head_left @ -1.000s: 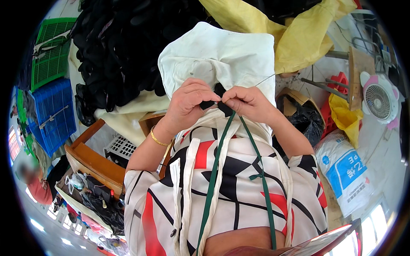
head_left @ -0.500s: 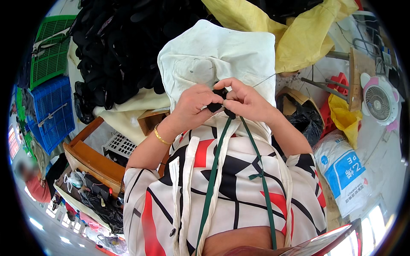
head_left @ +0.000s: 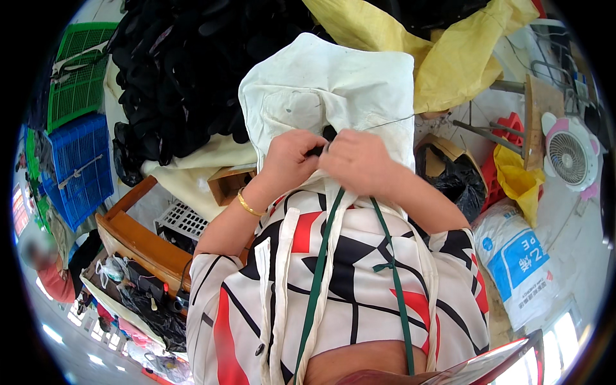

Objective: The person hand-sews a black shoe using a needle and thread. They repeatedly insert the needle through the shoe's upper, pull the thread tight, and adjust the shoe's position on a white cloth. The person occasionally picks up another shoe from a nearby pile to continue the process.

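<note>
Over my lap lies a white cloth (head_left: pixel 366 80), and both hands meet above its near part. My left hand (head_left: pixel 292 157) is closed, with thumb and fingers pinching a small black piece (head_left: pixel 316 151), probably fabric. Against it, my right hand (head_left: pixel 359 160) is curled in, slightly smeared by motion, its fingertips on the same piece. Most of the black piece is hidden behind my fingers. A thin dark thread (head_left: pixel 393 121) runs over the cloth to the right of my hands. Two green cords (head_left: pixel 319 269) hang down my front below them.
A large heap of black padded pieces (head_left: pixel 173 83) fills the far left. Yellow sacking (head_left: pixel 449 70) lies at the far right. Left stand a wooden drawer frame (head_left: pixel 141 237) and a blue crate (head_left: pixel 77 170). Right are a fan (head_left: pixel 570 154), a black-lined box (head_left: pixel 459 183) and a white-blue sack (head_left: pixel 516 256).
My right hand has turned over and closed in toward my left, covering most of the black piece. The thread now lies flatter. My left hand has barely shifted.
</note>
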`<state>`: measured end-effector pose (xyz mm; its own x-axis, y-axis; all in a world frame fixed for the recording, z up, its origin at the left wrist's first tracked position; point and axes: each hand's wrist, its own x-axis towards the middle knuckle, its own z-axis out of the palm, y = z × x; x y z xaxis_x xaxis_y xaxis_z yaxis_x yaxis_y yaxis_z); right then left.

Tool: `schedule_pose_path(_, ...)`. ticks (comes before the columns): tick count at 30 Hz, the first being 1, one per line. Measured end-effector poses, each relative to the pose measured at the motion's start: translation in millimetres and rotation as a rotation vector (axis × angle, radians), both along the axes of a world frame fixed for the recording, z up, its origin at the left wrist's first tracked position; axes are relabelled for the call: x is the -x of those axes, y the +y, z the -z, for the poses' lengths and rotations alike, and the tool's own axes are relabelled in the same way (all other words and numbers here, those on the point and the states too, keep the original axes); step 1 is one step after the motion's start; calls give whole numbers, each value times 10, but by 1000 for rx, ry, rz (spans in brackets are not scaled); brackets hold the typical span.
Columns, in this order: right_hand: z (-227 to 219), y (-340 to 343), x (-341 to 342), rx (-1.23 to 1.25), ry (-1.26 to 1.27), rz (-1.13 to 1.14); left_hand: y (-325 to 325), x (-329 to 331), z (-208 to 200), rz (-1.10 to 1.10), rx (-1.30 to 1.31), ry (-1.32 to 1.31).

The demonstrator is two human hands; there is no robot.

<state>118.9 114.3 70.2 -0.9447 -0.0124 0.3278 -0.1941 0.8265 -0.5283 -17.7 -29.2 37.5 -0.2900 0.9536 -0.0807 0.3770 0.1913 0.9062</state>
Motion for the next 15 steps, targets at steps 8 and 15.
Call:
schedule_pose_path(8, -121, 290, -204, 1791, -312, 230, -10, 102, 52, -50, -28, 50)
schedule_pose_path(15, -273, 1795, -1277, 1719, 707, 848, -228, 303, 204, -118, 15, 196)
